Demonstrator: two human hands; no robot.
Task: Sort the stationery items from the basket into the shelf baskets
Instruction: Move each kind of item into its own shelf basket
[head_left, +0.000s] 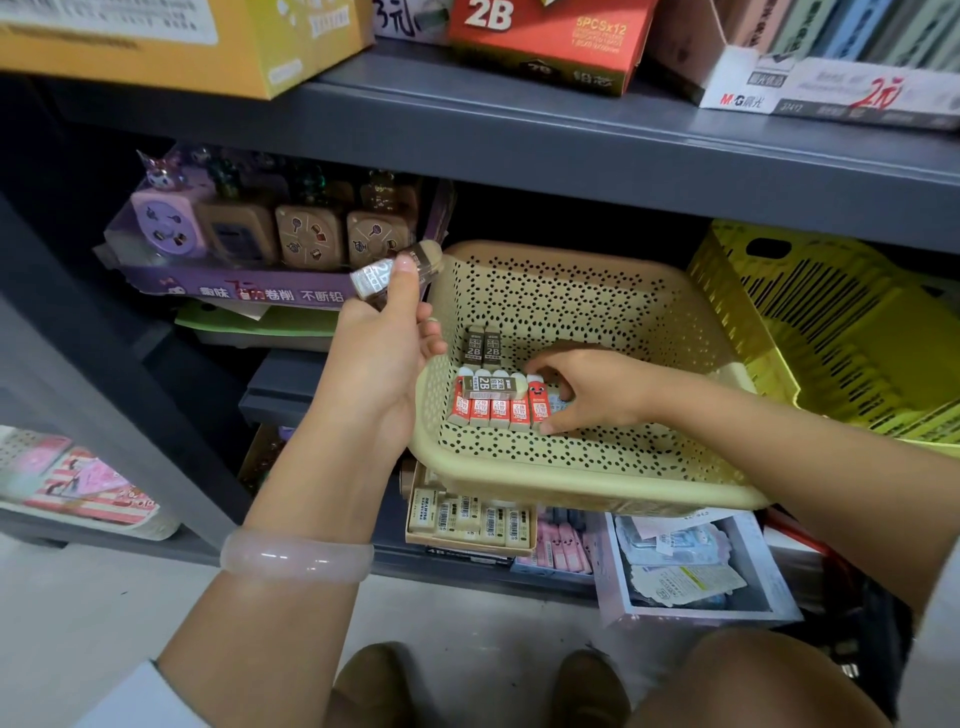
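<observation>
A beige perforated basket (561, 478) juts out from the shelf. Inside it stands a row of red-sleeved 2B erasers (496, 408), with a brown-sleeved one lying across the row and two brown-sleeved 2B erasers (482, 349) behind it. My right hand (587, 392) reaches into the basket, and its curled fingers pinch the red eraser (537, 402) at the right end of the row. My left hand (387, 343) is raised left of the basket and grips brown-sleeved 2B erasers (389, 273) under the thumb.
A yellow slatted basket (831, 332) sits to the right. A purple display box of sharpeners (244, 244) stands at the left on the same shelf. Below are a box of white erasers (470, 519) and a lilac box (691, 571). The grey upper shelf (519, 135) overhangs.
</observation>
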